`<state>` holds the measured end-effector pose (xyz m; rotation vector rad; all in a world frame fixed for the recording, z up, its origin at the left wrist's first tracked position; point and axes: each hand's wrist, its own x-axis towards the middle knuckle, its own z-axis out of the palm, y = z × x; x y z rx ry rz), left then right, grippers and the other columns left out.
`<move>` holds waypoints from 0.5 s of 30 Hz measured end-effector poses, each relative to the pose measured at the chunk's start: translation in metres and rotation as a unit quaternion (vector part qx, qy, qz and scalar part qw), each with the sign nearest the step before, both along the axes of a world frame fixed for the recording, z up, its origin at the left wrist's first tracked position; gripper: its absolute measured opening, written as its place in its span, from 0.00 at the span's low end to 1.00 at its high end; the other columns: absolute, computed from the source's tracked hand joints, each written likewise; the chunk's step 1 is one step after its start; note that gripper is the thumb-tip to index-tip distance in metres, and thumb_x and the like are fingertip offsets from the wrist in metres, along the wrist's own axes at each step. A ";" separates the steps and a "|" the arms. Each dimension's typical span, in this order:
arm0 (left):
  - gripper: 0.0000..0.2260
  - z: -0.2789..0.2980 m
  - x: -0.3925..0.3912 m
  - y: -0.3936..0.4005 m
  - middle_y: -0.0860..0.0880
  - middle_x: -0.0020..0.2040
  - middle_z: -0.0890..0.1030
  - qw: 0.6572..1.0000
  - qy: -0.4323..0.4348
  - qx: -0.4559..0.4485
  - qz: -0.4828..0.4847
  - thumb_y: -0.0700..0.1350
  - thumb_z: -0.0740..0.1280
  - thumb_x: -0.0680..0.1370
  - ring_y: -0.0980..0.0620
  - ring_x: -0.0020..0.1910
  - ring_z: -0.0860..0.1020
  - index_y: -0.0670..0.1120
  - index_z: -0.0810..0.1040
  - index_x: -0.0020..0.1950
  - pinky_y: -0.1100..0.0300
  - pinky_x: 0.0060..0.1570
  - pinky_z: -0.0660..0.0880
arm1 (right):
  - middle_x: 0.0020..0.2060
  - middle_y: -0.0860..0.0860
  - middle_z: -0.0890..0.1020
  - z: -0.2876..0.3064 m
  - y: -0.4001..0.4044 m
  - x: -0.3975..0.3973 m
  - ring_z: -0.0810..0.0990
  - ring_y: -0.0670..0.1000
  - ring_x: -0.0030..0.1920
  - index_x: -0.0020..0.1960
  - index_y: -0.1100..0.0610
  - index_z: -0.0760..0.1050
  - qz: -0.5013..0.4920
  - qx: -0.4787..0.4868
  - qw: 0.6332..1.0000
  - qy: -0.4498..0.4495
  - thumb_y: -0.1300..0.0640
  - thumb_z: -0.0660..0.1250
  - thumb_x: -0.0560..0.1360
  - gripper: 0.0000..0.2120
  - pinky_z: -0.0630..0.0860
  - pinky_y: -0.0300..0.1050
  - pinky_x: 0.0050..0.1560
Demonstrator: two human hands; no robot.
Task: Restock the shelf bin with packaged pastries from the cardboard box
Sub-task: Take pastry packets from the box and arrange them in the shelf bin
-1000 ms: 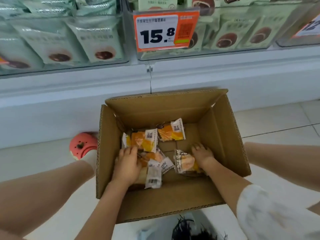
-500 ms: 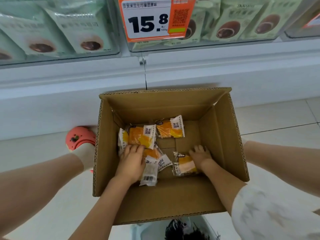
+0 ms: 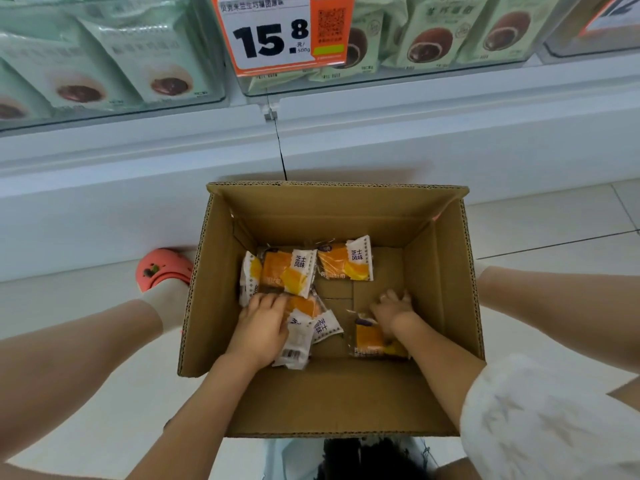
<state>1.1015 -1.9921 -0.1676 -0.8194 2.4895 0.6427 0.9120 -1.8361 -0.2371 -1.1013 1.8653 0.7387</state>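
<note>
Both hands reach into the brown cardboard box (image 3: 332, 393) on the floor. The left hand (image 3: 261, 329) holds a pile of shiny orange pastry packs (image 3: 304, 327) near the box's left wall. The right hand (image 3: 391, 311) grips one crinkly pack (image 3: 370, 337) by the right wall.

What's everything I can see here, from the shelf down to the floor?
cardboard box: one, brown, open, on the floor before the shelf
orange pastry packets: at least five, orange and white, on the box bottom
green pastry bags: several, pale green with brown buns pictured, in clear shelf bins
price tag: one, orange and white, reads 15.8, on the bin front
shelf base: white, behind the box
shoe: one, coral pink, left of the box
left hand: on the packets at the box's left
right hand: on a packet at the right
</note>
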 end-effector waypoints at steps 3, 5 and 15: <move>0.22 -0.001 -0.001 -0.003 0.50 0.73 0.64 1.000 0.009 0.013 0.021 0.46 0.60 0.80 0.49 0.73 0.57 0.51 0.61 0.73 0.52 0.71 0.58 | 0.62 0.57 0.74 0.011 0.002 0.000 0.74 0.56 0.59 0.64 0.56 0.70 -0.014 -0.027 0.998 -0.047 0.59 0.69 0.74 0.19 0.74 0.50 0.55; 0.23 -0.003 -0.003 -0.005 0.50 0.72 0.66 0.998 0.026 0.036 0.053 0.48 0.63 0.79 0.49 0.72 0.59 0.50 0.63 0.72 0.53 0.70 0.60 | 0.59 0.56 0.76 0.028 0.002 0.001 0.76 0.55 0.55 0.64 0.57 0.70 -0.028 -0.057 0.996 -0.070 0.60 0.67 0.74 0.19 0.75 0.46 0.50; 0.06 0.046 -0.030 0.004 0.56 0.41 0.84 0.865 0.107 0.435 0.224 0.47 0.70 0.74 0.62 0.40 0.82 0.49 0.78 0.50 0.69 0.39 0.77 | 0.52 0.44 0.78 0.160 -0.028 -0.018 0.79 0.43 0.50 0.57 0.49 0.75 -0.257 -0.287 0.861 -0.332 0.49 0.70 0.73 0.14 0.76 0.34 0.44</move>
